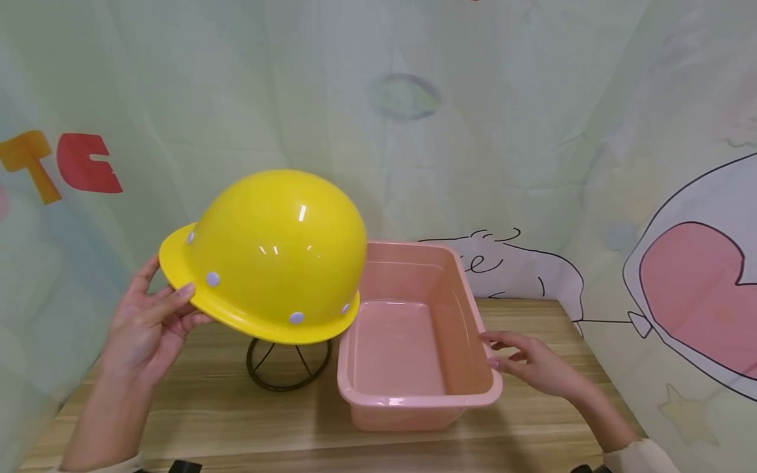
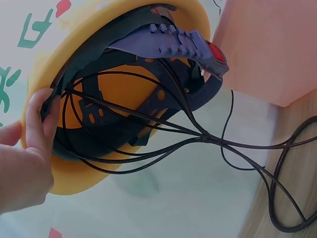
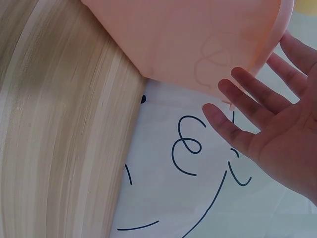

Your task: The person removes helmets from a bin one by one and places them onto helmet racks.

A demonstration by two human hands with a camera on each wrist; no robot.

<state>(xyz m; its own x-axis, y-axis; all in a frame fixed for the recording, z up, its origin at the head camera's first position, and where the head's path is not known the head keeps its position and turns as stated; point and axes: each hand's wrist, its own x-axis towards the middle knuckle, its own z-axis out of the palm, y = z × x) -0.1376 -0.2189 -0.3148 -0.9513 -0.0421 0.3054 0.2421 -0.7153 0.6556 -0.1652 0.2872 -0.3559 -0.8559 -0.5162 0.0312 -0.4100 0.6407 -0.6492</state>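
A glossy yellow hard hat (image 1: 278, 256) tilts above a black wire stand (image 1: 288, 387) at the left of the table. My left hand (image 1: 144, 322) pinches its brim, thumb on top and fingers below. In the left wrist view, the stand's wires (image 2: 205, 139) reach up into the hat beside its dark harness and purple strap (image 2: 143, 42); whether they bear the hat I cannot tell. To the right stands a pink plastic basin (image 1: 420, 401). Against its right rim rest the fingertips of my right hand (image 1: 535, 361), whose fingers look spread and fairly straight in the right wrist view.
The wood-grain table (image 1: 236, 433) carries the stand and basin side by side, the hat overlapping the basin's left rim in the head view. Printed fabric (image 1: 503, 131) hangs behind and at both sides of the table.
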